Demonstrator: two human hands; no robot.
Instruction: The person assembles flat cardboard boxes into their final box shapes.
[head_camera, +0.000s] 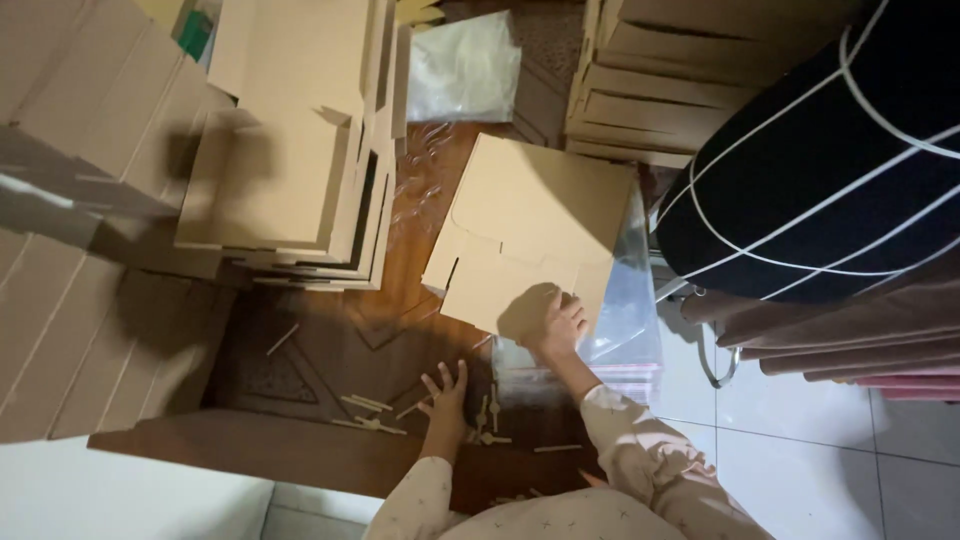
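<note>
Where the view is widest, tall stacks of flattened tan cardboard (90, 200) fill the space far left of both hands, their lower edges lost in shadow. A second pile of folded box blanks (290, 150) lies up and left of the fingers, and more brown cartons (660, 90) are stacked beyond the right hand, cut off by the top edge. A dark cushion with white lines (830, 170) bulges to the right of the fingers, over folded pinkish cloth (850, 340).

The flat cardboard box blank (530, 230) lies just ahead of the right hand (558, 325), whose fingers press on its near edge, curled together; whether they grip it cannot be told. Under the blank sit clear plastic bags (630, 320), hard to make out.

The left hand (447, 390) rests with fingers spread apart on the dark patterned floor mat (300, 370), among small pale cardboard strips (370, 412) scattered just beside the fingertips. A crumpled clear plastic sheet (460, 65) lies far beyond.
</note>
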